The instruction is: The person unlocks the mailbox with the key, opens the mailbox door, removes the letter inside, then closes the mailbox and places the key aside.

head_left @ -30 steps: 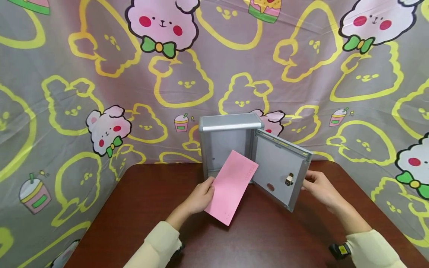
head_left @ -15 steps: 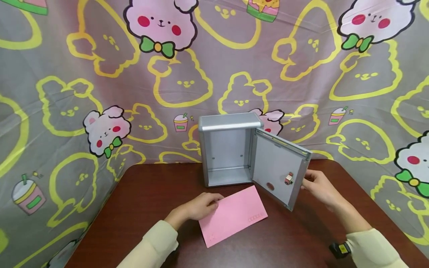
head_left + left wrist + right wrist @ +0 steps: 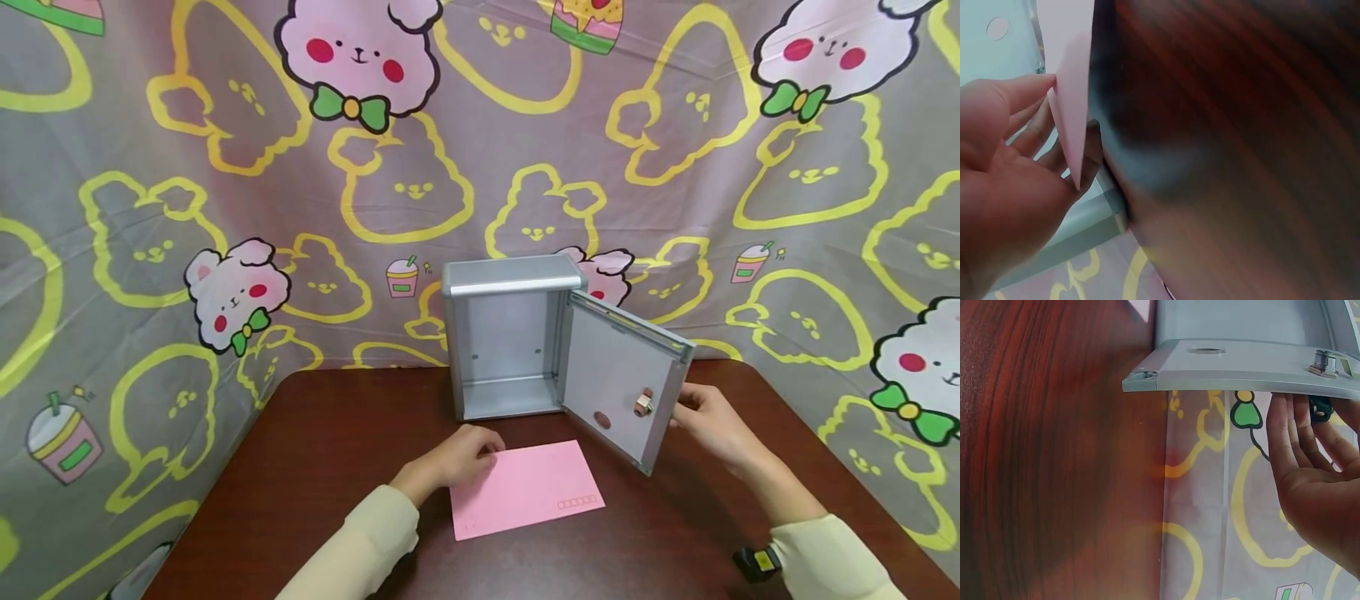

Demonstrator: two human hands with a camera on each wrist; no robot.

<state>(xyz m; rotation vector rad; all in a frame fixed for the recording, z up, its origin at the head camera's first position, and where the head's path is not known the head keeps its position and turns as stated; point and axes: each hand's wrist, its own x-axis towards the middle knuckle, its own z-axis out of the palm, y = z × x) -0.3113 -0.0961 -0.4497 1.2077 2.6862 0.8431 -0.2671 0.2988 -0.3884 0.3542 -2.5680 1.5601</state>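
A pink envelope point(image 3: 536, 487) with a row of small printed boxes lies low over the brown table, in front of a silver metal mailbox point(image 3: 517, 273). My left hand point(image 3: 467, 457) pinches its upper left edge; in the left wrist view the thumb is on one side of the envelope point(image 3: 1071, 94) and fingers on the other. The mailbox door point(image 3: 611, 358) stands swung out to the right, a metal lock point(image 3: 643, 404) on its inner face. Behind it, my right hand point(image 3: 712, 421) holds the door by a black key point(image 3: 1320, 409) at the outer face, seen in the right wrist view.
The mailbox interior point(image 3: 506, 342) shows bare walls and a floor. A printed cloth point(image 3: 420, 192) with cartoon bunnies hangs behind and beside the table point(image 3: 337, 450). A black wrist device point(image 3: 757, 563) sits by the right sleeve.
The left hand has brought the envelope down and away from the mailbox opening, turning it from steep to nearly level on its long side. The right hand and door have stayed put.
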